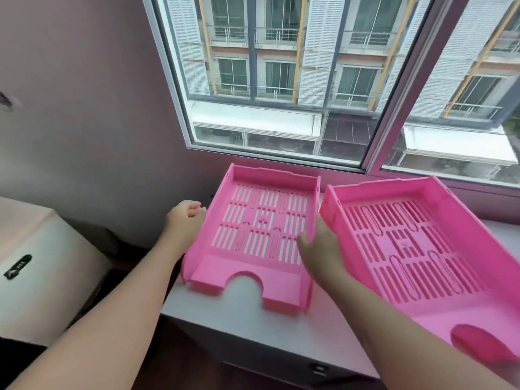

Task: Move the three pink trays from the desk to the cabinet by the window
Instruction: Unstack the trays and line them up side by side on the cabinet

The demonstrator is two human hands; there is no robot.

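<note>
Two pink slotted trays lie on the white cabinet top [247, 319] under the window. The left pink tray [253, 235] sits near the cabinet's left edge. My left hand [184, 218] is at its left wall, fingers curled against the rim. My right hand [320, 249] grips its right wall, thumb inside the tray. The right pink tray [422, 249] lies beside it, angled, its near corner running out of view at the right. A third tray is not in view.
The window [309, 80] with its white frame rises straight behind the trays. A mauve wall stands at the left. A white box-like object [42, 263] with a dark label sits lower left, with a dark gap between it and the cabinet.
</note>
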